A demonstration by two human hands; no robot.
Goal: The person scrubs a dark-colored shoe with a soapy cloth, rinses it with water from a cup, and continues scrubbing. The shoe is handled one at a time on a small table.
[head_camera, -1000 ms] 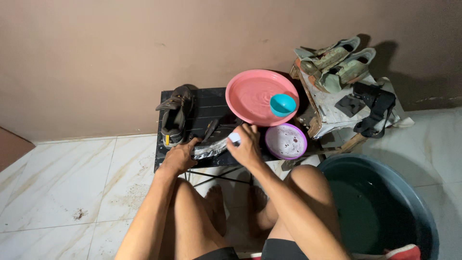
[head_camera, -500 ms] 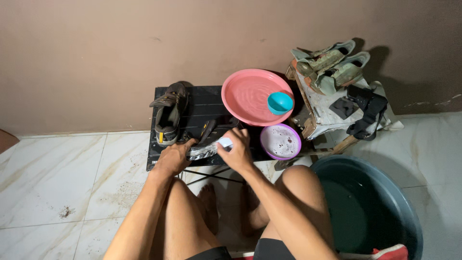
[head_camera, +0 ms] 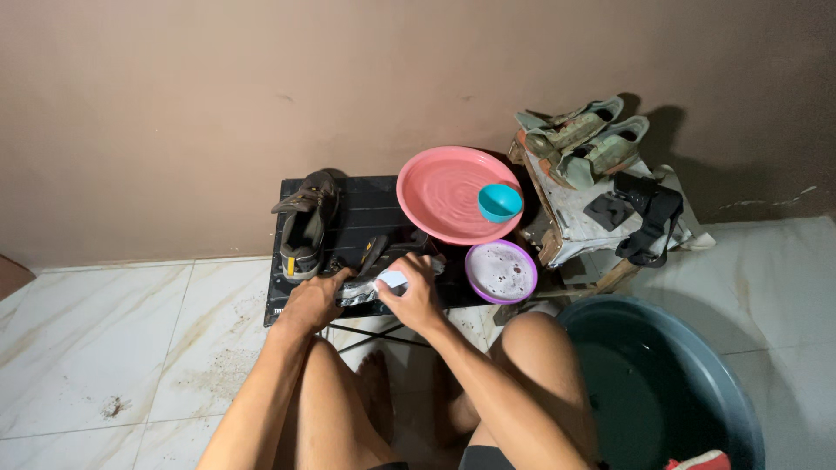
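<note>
My left hand point(head_camera: 315, 300) grips the end of a grey shoe part point(head_camera: 359, 289), seemingly an insole, lying flat on the small black folding table point(head_camera: 366, 213). My right hand point(head_camera: 416, 294) presses a small white object point(head_camera: 393, 279), perhaps a brush or sponge, onto that grey piece. A dark worn shoe point(head_camera: 302, 228) rests on the table's left side. A purple bowl point(head_camera: 500, 271) with sudsy liquid sits just right of my right hand.
A pink basin point(head_camera: 446, 193) holds a small teal cup point(head_camera: 500, 202). Two greenish shoes point(head_camera: 582, 141) and black straps point(head_camera: 646, 212) lie on a low stand at right. A large dark tub point(head_camera: 662, 392) stands by my right knee. The wall is close behind.
The view has drifted a little; both hands stay on the grey piece, with the right hand shifted slightly toward its left end.
</note>
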